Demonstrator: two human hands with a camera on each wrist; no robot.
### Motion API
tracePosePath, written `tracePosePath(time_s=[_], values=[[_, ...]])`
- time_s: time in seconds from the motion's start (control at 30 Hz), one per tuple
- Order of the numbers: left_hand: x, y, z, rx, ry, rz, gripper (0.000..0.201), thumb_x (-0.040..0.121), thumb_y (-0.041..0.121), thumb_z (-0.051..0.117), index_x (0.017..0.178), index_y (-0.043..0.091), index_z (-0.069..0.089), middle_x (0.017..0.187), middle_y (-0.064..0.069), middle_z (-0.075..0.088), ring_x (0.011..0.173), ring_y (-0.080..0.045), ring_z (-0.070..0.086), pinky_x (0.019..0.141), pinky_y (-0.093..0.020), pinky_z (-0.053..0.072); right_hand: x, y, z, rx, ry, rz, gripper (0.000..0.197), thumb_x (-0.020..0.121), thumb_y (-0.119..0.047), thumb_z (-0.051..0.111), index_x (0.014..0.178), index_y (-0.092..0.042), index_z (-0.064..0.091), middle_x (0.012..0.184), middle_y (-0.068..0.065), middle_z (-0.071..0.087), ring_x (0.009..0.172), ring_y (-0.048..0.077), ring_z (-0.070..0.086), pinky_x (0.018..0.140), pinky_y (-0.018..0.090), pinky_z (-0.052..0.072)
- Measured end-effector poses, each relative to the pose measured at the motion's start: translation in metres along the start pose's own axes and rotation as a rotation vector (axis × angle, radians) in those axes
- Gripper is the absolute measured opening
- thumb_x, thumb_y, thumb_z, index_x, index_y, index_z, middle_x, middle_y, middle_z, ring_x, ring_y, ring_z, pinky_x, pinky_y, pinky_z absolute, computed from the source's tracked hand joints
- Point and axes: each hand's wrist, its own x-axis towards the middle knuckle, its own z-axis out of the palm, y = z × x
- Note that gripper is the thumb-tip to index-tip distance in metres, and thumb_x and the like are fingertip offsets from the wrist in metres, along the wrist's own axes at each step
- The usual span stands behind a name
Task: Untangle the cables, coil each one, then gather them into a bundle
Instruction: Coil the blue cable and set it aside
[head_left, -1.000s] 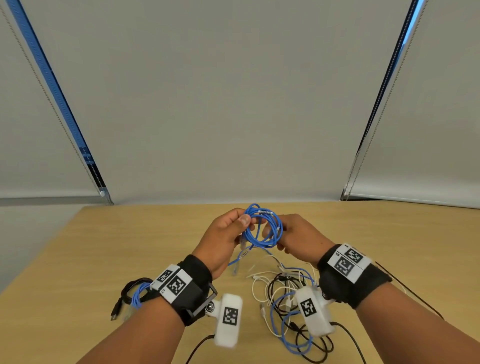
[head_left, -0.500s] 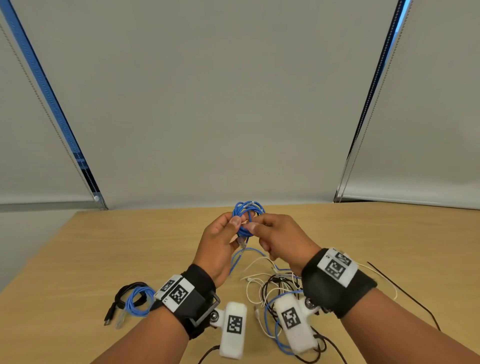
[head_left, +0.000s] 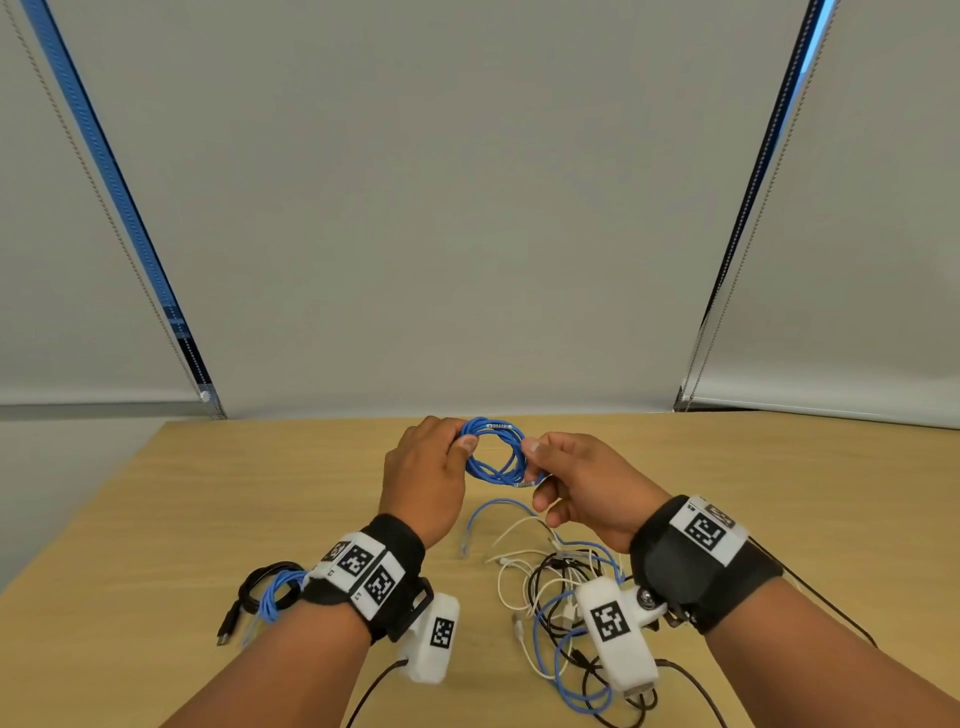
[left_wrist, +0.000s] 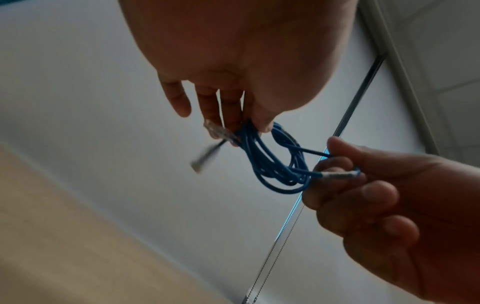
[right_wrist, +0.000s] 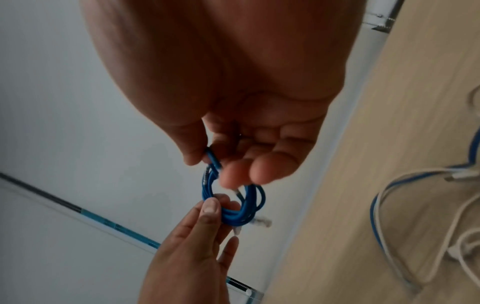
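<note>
A small blue cable coil (head_left: 493, 457) hangs in the air above the wooden table (head_left: 208, 519), held between both hands. My left hand (head_left: 423, 478) pinches its left side with thumb and fingers (left_wrist: 257, 121). My right hand (head_left: 576, 483) pinches the right side and a clear-plug end (left_wrist: 337, 174). The same blue cable coil (right_wrist: 233, 205) shows in the right wrist view between both hands' fingertips. Below, near the table's front, lies a tangle of white, black and blue cables (head_left: 550, 587).
A coiled black cable and a coiled blue cable (head_left: 270, 597) lie together on the table at the left, beside my left wrist. A thin black wire (head_left: 810, 592) runs off to the right. Grey blinds (head_left: 467, 208) hang behind the table's far edge.
My hands have drawn apart a little, spreading the blue coil into a wider open ring. The loose blue tail that hung below the coil is no longer hanging.
</note>
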Motion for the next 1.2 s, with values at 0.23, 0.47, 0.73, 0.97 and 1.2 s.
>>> tracePosePath(time_s=[0.23,0.47,0.73,0.97,1.2], values=[[0.001,0.001,0.002,0.008,-0.026,-0.033,0.019,0.103,0.027,0.05,0.098,0.019,0.067,0.095,0.004,0.062,0.092,-0.02,0.058,0.085,-0.043,0.048,0.002,0.006,0.001,-0.024,0.043,-0.045,0.028,0.102,-0.036,0.055,0.087,-0.013,0.062,0.082,0.003,0.06,0.06,0.013,0.056,0.047,0.026,0.042],[-0.002,-0.001,0.0,-0.106,-0.086,-0.112,0.027,0.101,0.024,0.053,0.073,0.022,0.053,0.075,0.005,0.054,0.07,-0.01,0.051,0.067,-0.033,0.036,0.003,0.01,0.0,-0.145,0.087,-0.142,0.033,0.1,-0.037,0.056,0.076,-0.016,0.049,0.065,0.004,0.042,0.052,0.015,0.03,0.044,0.026,0.028],[-0.005,-0.005,-0.014,-0.428,-0.012,-0.333,0.026,0.104,0.02,0.046,0.087,0.005,0.058,0.084,-0.012,0.074,0.063,-0.025,0.06,0.067,-0.05,0.055,-0.001,0.01,-0.02,-0.334,-0.15,-0.007,0.01,0.097,-0.009,0.059,0.087,-0.011,0.062,0.087,0.009,0.069,0.067,0.014,0.067,0.054,0.028,0.051],[-0.011,0.001,-0.008,-0.63,0.032,-0.362,0.026,0.106,0.018,0.044,0.09,0.004,0.058,0.078,0.004,0.074,0.068,-0.017,0.066,0.067,-0.046,0.059,0.003,0.022,-0.001,0.03,0.012,0.013,0.017,0.094,-0.025,0.068,0.096,-0.01,0.061,0.089,0.011,0.071,0.056,0.017,0.058,0.048,0.029,0.049],[-0.012,0.002,-0.005,-0.647,0.068,-0.357,0.023,0.104,0.019,0.048,0.088,0.008,0.06,0.076,-0.004,0.067,0.073,-0.022,0.066,0.077,-0.054,0.059,0.005,0.024,-0.005,0.282,-0.112,0.047,0.009,0.096,-0.013,0.064,0.091,-0.006,0.067,0.084,0.011,0.07,0.059,0.015,0.064,0.055,0.027,0.057]])
